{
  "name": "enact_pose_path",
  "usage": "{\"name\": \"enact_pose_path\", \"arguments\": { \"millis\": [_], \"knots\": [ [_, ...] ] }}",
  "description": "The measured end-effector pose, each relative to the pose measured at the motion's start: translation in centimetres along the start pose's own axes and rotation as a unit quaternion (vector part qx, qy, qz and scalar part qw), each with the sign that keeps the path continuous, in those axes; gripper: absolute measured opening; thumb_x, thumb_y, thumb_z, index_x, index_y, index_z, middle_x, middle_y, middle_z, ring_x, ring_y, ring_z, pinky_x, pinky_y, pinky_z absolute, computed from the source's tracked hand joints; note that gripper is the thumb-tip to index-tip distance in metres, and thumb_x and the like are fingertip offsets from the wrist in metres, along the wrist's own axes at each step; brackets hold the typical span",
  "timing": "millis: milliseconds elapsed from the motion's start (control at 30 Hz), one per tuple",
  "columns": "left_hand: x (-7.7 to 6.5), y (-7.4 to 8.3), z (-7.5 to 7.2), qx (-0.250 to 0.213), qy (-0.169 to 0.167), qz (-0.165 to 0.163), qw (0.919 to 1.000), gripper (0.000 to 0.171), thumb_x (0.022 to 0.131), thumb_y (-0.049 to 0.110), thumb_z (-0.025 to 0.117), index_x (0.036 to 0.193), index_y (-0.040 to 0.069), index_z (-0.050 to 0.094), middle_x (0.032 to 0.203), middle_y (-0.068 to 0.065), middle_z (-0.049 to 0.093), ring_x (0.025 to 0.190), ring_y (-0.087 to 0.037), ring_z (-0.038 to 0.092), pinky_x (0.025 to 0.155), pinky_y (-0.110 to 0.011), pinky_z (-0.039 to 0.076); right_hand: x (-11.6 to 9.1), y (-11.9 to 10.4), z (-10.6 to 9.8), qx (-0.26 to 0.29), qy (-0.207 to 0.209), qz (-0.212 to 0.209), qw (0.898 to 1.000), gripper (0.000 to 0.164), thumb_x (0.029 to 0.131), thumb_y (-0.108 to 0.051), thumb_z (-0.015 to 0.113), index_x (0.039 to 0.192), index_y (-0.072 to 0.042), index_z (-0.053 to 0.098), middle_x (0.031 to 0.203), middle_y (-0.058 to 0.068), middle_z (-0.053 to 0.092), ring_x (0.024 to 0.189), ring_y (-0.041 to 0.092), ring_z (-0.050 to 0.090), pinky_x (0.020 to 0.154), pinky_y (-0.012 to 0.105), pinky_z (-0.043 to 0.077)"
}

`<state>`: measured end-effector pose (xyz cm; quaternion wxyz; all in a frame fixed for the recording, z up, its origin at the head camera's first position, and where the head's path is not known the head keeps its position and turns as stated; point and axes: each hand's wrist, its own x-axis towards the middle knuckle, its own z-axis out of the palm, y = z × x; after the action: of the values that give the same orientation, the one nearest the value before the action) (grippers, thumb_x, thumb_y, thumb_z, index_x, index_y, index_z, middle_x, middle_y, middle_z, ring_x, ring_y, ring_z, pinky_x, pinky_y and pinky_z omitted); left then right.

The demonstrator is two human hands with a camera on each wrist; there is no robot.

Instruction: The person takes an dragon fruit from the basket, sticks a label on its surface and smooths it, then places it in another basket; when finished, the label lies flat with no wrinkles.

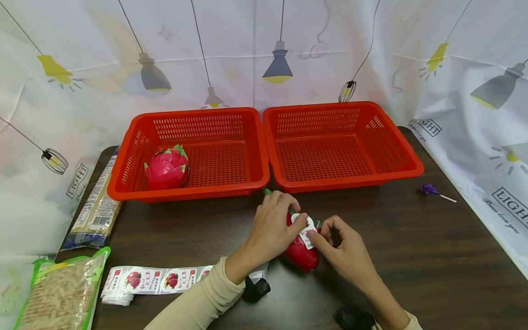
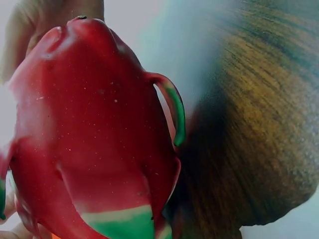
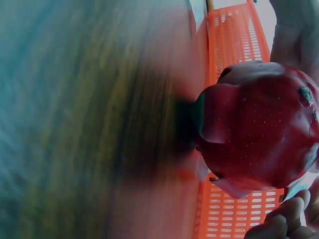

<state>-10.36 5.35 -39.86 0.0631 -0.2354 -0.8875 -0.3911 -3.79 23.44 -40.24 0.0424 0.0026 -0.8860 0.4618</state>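
A red dragon fruit (image 1: 300,255) with green-tipped scales lies on its side at the table's middle, in front of the two baskets. My left hand (image 1: 270,229) holds it from the left and over the top, thumb at a white label (image 1: 306,234) on its upper side. From the right, my right hand (image 1: 348,252) pinches the label's edge between thumb and curled fingers. In the left wrist view the dragon fruit (image 2: 94,119) fills much of the picture. The right wrist view shows the fruit (image 3: 259,129) with curled fingers (image 3: 279,219) beside it.
A red basket (image 1: 187,192) at back left contains another dragon fruit (image 1: 166,168); a second red basket (image 1: 350,181) adjoins it. Front left lie a label strip (image 1: 150,280) and a green-edged pack (image 1: 62,293). Another pack (image 1: 96,211) is behind, a purple lollipop (image 1: 430,189) at right.
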Motion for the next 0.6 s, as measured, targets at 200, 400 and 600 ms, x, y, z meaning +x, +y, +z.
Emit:
{"name": "enact_pose_path", "arguments": {
  "millis": [200, 400, 600],
  "knots": [
    [0.1, -0.1, -0.1, -0.036, 0.005, -0.002, 0.9993, 0.014, 0.097, 0.027, 0.067, 0.104, 0.015, 0.067, 0.105, -0.004, 0.065, 0.093, -0.021, 0.059, 0.081, -0.036, 0.043, -0.3, 0.5, -0.4, 0.052, -0.034, -0.010, 0.998, 0.022, 0.093, -0.016, 0.075, 0.096, -0.012, 0.054, 0.079, 0.002, 0.051, 0.068, 0.013, 0.051, 0.058, 0.026, 0.044],
    [-1.1, 0.2, 0.0, -0.106, 0.034, -0.035, 0.9932, 0.031, 0.101, 0.036, 0.058, 0.121, 0.014, 0.066, 0.128, -0.006, 0.062, 0.113, -0.023, 0.057, 0.093, -0.044, 0.043, -0.7, 0.7, -0.7, 0.086, -0.050, -0.018, 0.995, 0.019, 0.093, -0.014, 0.074, 0.101, -0.010, 0.057, 0.086, 0.002, 0.054, 0.070, 0.012, 0.053, 0.058, 0.025, 0.046],
    [-5.2, 1.2, 0.6, -0.180, -0.003, -0.134, 0.9746, 0.108, 0.080, 0.061, 0.076, 0.162, 0.015, 0.022, 0.170, -0.008, 0.016, 0.153, -0.037, 0.024, 0.114, -0.067, 0.036, -0.9, 0.9, -0.5, 0.113, -0.067, -0.014, 0.991, 0.015, 0.097, -0.013, 0.069, 0.109, -0.008, 0.061, 0.091, 0.005, 0.057, 0.075, 0.012, 0.057, 0.061, 0.025, 0.049]
  ]
}}
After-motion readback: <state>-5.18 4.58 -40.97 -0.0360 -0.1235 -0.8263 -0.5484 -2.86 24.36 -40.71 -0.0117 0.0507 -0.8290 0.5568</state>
